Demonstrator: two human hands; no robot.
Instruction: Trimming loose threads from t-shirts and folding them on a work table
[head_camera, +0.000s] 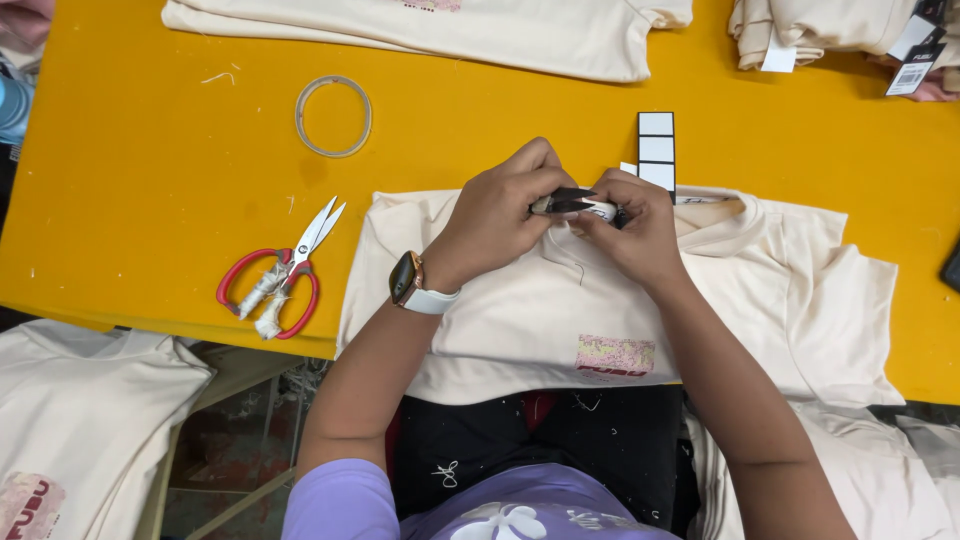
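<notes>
A cream T-shirt (760, 290) with a pink print patch lies on the yellow table (150, 180) in front of me. Both hands meet over its upper middle. My left hand (500, 215), with a watch on its wrist, pinches a fold of the cream fabric. My right hand (635, 225) grips small thread snips (575, 203) with dark blades and a white body, their tips pointing left at the pinched fabric. A loose thread curls on the shirt just below the hands.
Red-handled scissors (280, 275) lie left of the shirt. A clear tape ring (333, 116) sits further back. A strip of white labels (656, 148) lies behind my hands. Folded cream shirts (450, 30) are stacked along the far edge, more at lower left (80, 420).
</notes>
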